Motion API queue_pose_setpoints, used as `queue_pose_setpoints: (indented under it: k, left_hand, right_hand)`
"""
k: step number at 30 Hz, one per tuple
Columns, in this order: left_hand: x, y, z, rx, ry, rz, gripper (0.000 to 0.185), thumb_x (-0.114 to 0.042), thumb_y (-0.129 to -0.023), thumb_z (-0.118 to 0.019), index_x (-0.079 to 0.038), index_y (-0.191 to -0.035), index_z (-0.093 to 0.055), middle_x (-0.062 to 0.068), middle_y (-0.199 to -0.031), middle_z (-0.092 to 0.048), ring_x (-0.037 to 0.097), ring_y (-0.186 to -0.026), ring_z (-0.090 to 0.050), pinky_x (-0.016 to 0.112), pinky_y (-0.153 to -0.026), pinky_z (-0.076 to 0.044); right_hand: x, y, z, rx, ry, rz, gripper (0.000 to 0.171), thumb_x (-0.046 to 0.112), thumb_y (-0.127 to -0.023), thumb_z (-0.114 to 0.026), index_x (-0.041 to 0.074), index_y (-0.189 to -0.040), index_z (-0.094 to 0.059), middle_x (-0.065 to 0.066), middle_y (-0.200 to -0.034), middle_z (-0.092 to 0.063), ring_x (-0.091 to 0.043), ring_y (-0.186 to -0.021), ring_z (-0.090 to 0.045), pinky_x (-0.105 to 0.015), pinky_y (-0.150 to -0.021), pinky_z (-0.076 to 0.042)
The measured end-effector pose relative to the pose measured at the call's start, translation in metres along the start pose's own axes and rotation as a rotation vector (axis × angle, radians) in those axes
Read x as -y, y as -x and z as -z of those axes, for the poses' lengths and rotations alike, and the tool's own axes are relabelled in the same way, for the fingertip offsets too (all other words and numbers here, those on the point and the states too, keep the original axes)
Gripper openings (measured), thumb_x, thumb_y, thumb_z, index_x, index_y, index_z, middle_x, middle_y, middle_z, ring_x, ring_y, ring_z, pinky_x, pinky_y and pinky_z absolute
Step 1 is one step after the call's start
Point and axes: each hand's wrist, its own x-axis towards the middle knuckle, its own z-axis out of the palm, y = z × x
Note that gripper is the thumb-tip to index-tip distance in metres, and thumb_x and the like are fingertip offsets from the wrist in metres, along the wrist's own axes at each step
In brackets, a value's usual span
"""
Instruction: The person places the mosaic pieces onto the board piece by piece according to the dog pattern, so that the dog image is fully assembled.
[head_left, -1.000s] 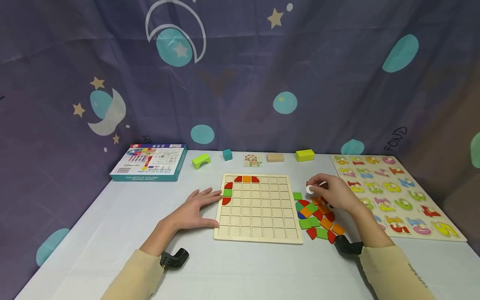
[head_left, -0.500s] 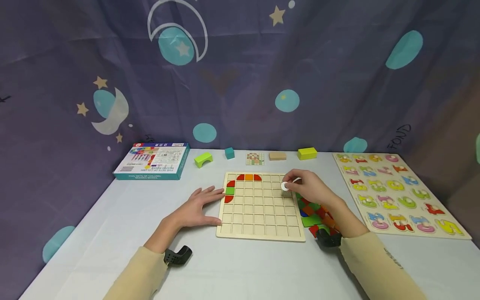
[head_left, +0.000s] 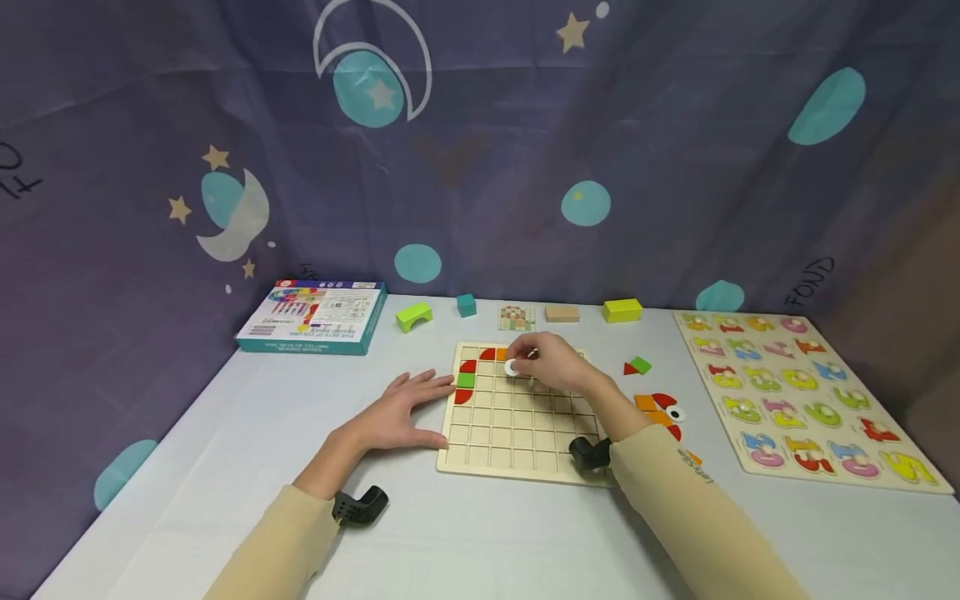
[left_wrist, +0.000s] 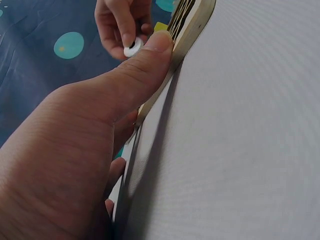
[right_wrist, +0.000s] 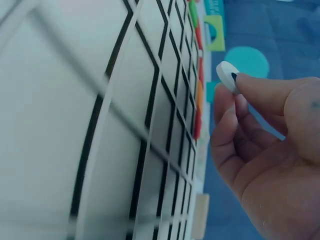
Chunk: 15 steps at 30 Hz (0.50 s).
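In the head view a wooden grid board [head_left: 510, 425] lies flat, with red quarter-round pieces [head_left: 464, 397], a green square [head_left: 466, 381] and an orange square [head_left: 501, 355] in its upper left cells. My right hand [head_left: 551, 362] is over the board's upper part, pinching a white round eye piece [head_left: 512, 367] between thumb and fingers. In the right wrist view this eye piece [right_wrist: 227, 76] shows a dark spot beside the thumb, apart from the board. My left hand [head_left: 397, 412] rests along the board's left edge, fingers spread and thumb touching the rim.
Right of the board lie loose red, orange and green pieces and another eye piece [head_left: 675, 414], partly behind my right arm. A number puzzle board [head_left: 795, 417] lies further right. Behind are a box [head_left: 311, 321], a pattern card [head_left: 517, 317], a green arch block [head_left: 414, 317] and a yellow block [head_left: 622, 311].
My right hand has carried the eye piece left, from the loose pieces to above the upper part of the board. My left hand has stayed at the board's edge. The head view has shifted slightly.
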Motion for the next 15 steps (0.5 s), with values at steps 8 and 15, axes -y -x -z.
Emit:
queue_pose_setpoints:
  k: [8, 15]
  left_hand:
    - [-0.001, -0.004, 0.001, 0.01, -0.003, -0.002, 0.085, -0.052, -0.081, -0.081, -0.013, -0.15, -0.051, -0.002, -0.159, -0.038, 0.027, -0.151, -0.02, 0.055, -0.121, -0.004]
    - [-0.001, 0.0, 0.001, -0.005, 0.011, -0.003, 0.085, -0.048, -0.08, -0.084, -0.011, -0.149, -0.052, 0.001, -0.158, -0.04, 0.029, -0.151, -0.022, 0.056, -0.121, -0.005]
  right_hand:
    - [0.007, -0.025, -0.019, -0.044, 0.038, -0.028, 0.005, 0.008, -0.097, -0.068, 0.004, -0.1, -0.07, -0.005, -0.092, -0.065, -0.02, -0.08, -0.055, -0.029, -0.066, -0.047]
    - [0.01, -0.035, -0.03, -0.056, 0.066, -0.03, 0.004, 0.004, -0.095, -0.069, 0.002, -0.098, -0.07, -0.005, -0.09, -0.066, -0.018, -0.078, -0.055, -0.028, -0.066, -0.047]
